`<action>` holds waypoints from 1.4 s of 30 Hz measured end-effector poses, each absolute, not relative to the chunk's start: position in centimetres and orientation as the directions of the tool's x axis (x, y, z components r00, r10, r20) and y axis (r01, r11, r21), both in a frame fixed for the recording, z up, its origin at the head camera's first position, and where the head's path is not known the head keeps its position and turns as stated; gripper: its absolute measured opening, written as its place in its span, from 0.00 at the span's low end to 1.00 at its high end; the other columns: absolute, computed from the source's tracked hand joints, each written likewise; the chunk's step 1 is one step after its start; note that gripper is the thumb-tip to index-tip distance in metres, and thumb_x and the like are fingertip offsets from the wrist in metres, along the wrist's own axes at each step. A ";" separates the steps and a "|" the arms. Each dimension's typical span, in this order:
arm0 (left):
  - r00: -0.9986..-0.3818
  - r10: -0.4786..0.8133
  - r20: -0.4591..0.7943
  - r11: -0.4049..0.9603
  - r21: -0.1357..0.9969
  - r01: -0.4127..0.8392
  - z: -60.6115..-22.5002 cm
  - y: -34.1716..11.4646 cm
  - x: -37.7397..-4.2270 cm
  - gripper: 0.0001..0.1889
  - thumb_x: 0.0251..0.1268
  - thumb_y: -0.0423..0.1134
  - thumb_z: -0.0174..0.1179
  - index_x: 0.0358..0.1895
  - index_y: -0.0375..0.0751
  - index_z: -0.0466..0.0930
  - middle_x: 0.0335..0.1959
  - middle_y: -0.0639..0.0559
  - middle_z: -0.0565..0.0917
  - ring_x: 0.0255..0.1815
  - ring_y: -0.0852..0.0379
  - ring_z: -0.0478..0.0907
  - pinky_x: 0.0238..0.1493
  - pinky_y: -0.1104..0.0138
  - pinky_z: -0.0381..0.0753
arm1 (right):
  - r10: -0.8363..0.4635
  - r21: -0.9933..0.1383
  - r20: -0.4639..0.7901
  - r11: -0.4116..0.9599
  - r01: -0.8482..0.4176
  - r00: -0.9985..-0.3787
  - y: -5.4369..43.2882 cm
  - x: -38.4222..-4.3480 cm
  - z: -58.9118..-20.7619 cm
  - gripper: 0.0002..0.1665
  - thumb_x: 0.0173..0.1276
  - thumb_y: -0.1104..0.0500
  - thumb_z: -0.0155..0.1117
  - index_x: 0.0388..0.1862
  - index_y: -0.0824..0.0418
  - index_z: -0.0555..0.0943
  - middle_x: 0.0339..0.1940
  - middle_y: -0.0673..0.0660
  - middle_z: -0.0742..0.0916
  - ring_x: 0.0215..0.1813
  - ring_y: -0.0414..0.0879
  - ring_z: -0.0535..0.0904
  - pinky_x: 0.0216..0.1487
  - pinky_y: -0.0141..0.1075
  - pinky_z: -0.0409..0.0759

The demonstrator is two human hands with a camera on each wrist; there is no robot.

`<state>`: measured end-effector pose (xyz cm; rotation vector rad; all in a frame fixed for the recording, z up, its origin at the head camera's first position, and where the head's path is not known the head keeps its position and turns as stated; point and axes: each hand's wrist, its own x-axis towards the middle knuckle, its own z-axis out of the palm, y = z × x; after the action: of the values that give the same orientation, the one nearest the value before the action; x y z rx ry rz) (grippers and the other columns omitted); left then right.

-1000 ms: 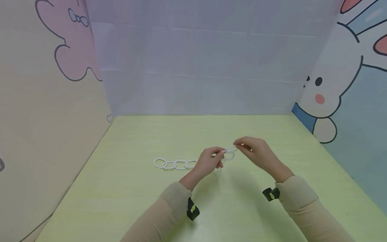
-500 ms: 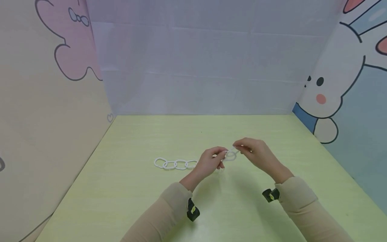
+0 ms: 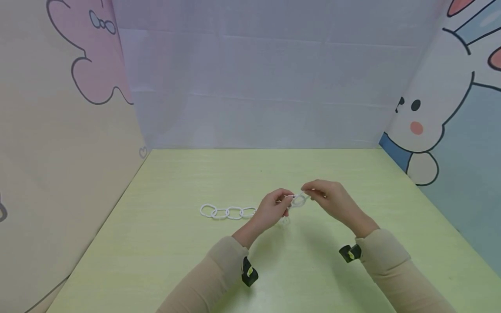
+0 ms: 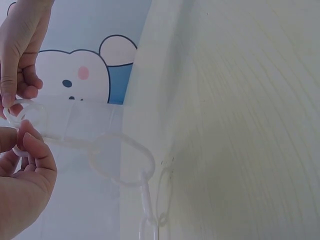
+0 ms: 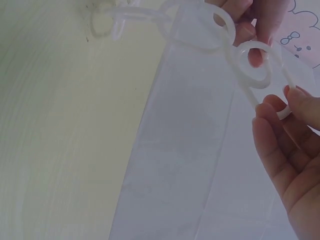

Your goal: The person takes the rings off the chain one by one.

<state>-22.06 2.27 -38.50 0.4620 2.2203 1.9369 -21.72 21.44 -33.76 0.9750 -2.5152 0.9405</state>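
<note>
The chain point(image 3: 227, 213) looks like smooth plastic to me, the tabletop point(image 3: 133, 243) like grained wood; at twelve o'clock, a creased, matt backdrop point(image 3: 266, 78).

In head view, looking forward and down from above the counter point(image 3: 117, 261), set well back, covering left hand point(image 3: 272, 206), right hand point(image 3: 330, 198) and back sheet point(image 3: 254, 87). In left wrist view, close and rolled, facing past hands to rabbit drawing point(image 4: 95, 87). In right wrist view, equally close, facing back sheet and pink drawing point(image 5: 304, 26). Overlapping between wrist views at both hands and white link chain point(image 5: 242, 79).
</note>
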 end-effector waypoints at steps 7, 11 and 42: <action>-0.938 0.341 0.068 0.096 0.990 0.107 -38.5 2.2 -22.0 0.11 0.69 0.40 0.52 0.47 0.40 0.77 0.31 0.46 0.76 0.19 0.58 0.71 0.19 0.69 0.66 | -0.506 -0.480 0.463 0.547 -0.686 -0.728 21.5 -21.7 -33.7 0.10 0.60 0.72 0.62 0.41 0.65 0.82 0.37 0.55 0.85 0.32 0.46 0.81 0.33 0.36 0.79; -0.931 0.357 0.080 0.104 0.987 0.125 -38.4 2.2 -22.0 0.11 0.69 0.41 0.52 0.47 0.39 0.77 0.30 0.46 0.76 0.20 0.55 0.71 0.19 0.69 0.66 | -0.509 -0.486 0.469 0.534 -0.692 -0.722 21.4 -21.7 -33.8 0.10 0.60 0.72 0.62 0.41 0.65 0.82 0.36 0.57 0.85 0.32 0.46 0.81 0.33 0.36 0.79; -0.901 0.421 0.102 0.095 0.983 0.156 -38.2 2.2 -21.9 0.12 0.71 0.41 0.50 0.47 0.35 0.74 0.31 0.50 0.73 0.26 0.56 0.69 0.28 0.69 0.69 | -0.517 -0.483 0.513 0.486 -0.728 -0.685 21.4 -22.2 -34.3 0.13 0.56 0.76 0.63 0.39 0.65 0.82 0.35 0.56 0.85 0.33 0.45 0.81 0.32 0.34 0.79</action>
<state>-21.85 2.20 -38.22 0.5804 2.1625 1.8978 -22.18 21.44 -34.33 1.0528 -2.4367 1.0050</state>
